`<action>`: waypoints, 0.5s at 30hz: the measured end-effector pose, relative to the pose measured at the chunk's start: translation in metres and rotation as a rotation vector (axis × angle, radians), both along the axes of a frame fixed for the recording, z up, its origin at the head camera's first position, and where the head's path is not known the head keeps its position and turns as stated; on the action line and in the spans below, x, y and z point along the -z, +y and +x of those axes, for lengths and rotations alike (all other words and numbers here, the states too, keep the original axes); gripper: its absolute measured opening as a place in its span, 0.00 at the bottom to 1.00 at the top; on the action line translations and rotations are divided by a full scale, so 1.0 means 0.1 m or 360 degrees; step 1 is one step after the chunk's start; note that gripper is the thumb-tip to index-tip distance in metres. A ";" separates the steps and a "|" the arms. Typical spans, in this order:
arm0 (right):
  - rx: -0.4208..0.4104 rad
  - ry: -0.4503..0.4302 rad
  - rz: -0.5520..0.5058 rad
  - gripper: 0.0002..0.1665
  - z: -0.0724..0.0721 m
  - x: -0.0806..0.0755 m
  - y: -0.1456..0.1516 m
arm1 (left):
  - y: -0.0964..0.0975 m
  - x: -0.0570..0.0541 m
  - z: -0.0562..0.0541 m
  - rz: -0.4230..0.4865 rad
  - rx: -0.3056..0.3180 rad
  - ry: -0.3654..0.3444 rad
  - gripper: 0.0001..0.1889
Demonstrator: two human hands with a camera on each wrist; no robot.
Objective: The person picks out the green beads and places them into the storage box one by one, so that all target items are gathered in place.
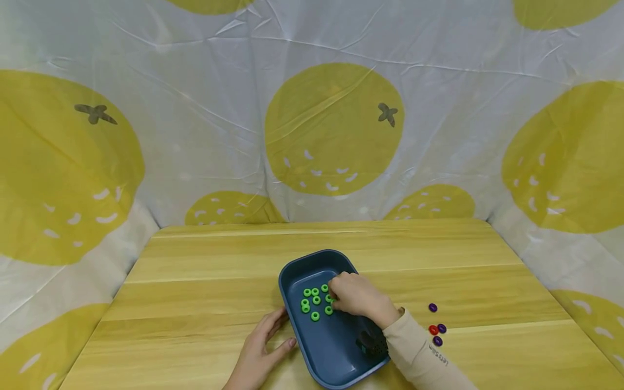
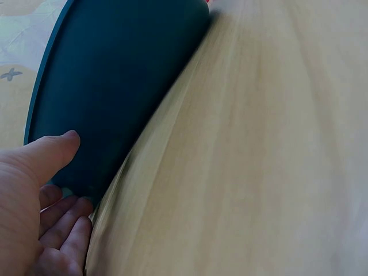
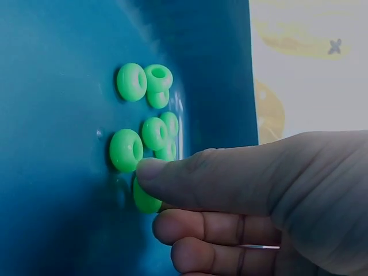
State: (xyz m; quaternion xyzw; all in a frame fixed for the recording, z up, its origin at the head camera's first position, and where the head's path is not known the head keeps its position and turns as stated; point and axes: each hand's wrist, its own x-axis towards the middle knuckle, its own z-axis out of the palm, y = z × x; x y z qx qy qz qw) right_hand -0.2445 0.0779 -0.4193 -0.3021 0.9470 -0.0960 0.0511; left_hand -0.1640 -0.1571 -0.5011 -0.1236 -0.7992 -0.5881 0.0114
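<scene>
A dark blue tray [image 1: 336, 352] with rounded corners holds several green ring beads [image 1: 315, 316], loosely scattered over its far half. My right hand [image 1: 358, 295] reaches in over the right rim, fingers down among the beads. In the right wrist view, thumb and forefinger pinch a green bead [image 3: 146, 198], partly covered by the thumb; the forefinger itself is hidden. Other beads lie close by the thumb tip. My left hand [image 1: 260, 346] touches the outside of the tray's left wall, its thumb apart from the fingers; the left wrist view shows fingertips [image 2: 83, 204] at the tray's lower edge.
Right of the tray, several purple ring beads [image 1: 437, 341] and a red one [image 1: 433, 329] lie on the wooden table [image 1: 195, 303]. A black wrist camera [image 1: 371, 344] sits under the right sleeve, over the tray. Patterned cloth [image 1: 219, 108] hangs behind the table.
</scene>
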 end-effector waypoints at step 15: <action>0.0033 -0.0045 -0.0008 0.14 0.02 0.00 -0.01 | 0.00 0.00 0.00 0.0014 -0.0005 -0.0029 0.32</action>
